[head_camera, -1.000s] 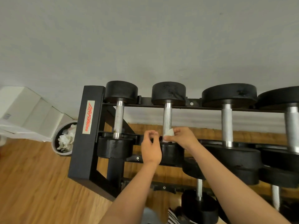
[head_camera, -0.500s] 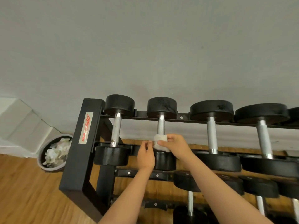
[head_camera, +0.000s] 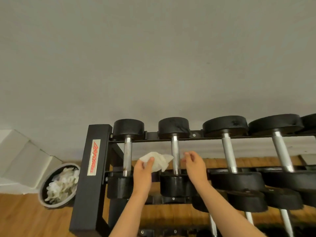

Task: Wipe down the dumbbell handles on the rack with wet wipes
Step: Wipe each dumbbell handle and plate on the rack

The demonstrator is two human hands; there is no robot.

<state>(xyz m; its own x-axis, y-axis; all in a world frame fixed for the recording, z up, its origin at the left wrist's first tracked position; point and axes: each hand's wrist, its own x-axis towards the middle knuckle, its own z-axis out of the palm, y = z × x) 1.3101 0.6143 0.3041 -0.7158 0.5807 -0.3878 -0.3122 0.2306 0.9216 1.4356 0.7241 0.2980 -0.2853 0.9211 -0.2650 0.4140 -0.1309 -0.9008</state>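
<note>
A black rack [head_camera: 93,168] carries a top row of black dumbbells with steel handles. My left hand [head_camera: 142,170] pinches a crumpled white wet wipe [head_camera: 158,160] between the first handle [head_camera: 127,155] and the second handle [head_camera: 175,154]. The wipe's right edge touches or nearly touches the second handle. My right hand [head_camera: 194,164] hovers just right of that handle with fingers loosely curled and holds nothing. Further right stand the third handle [head_camera: 229,154] and the fourth handle [head_camera: 282,152].
A grey bin [head_camera: 58,185] full of used white wipes sits on the wooden floor [head_camera: 25,218] left of the rack. White steps [head_camera: 22,159] rise behind it. A lower tier of dumbbells [head_camera: 248,200] shows below my right arm. A grey wall fills the upper view.
The wipe has come off the second handle: my right hand let it go and my left hand now holds it, drawn left. The view tilted upward.
</note>
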